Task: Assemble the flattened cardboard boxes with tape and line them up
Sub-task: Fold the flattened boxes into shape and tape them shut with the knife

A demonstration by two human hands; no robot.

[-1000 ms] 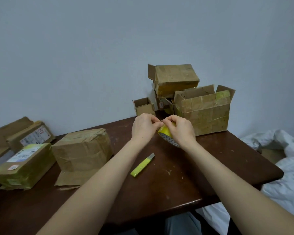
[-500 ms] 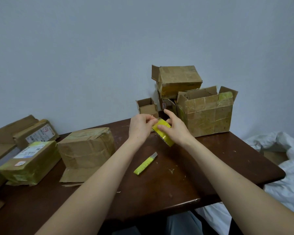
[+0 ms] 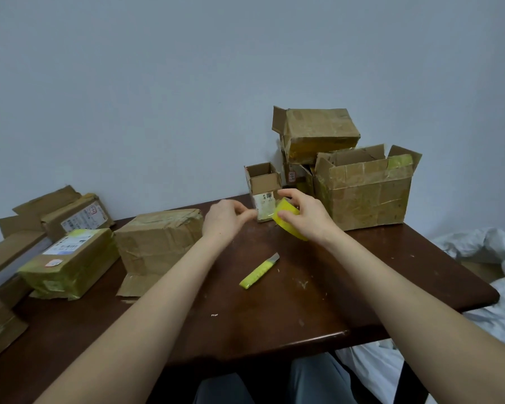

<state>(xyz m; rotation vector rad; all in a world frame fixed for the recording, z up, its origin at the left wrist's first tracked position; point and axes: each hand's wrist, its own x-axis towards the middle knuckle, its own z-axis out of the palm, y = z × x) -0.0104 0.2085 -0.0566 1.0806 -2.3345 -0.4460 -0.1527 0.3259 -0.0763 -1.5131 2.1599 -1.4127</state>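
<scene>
Head view: boxes (image 3: 365,196) stand taped, not yet lined up. Right hand (image 3: 311,218) grips the tape roll (image 3: 286,217); left hand (image 3: 225,220) pinches something too blurred to tell.

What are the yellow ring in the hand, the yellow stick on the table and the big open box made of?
The tape roll held in the right hand looks like glossy yellow plastic film, wound in a ring. The cutter seems to be matte yellow plastic with a grey metal blade tip. The big open box is dull brown cardboard, creased, with shiny tape strips.
</scene>
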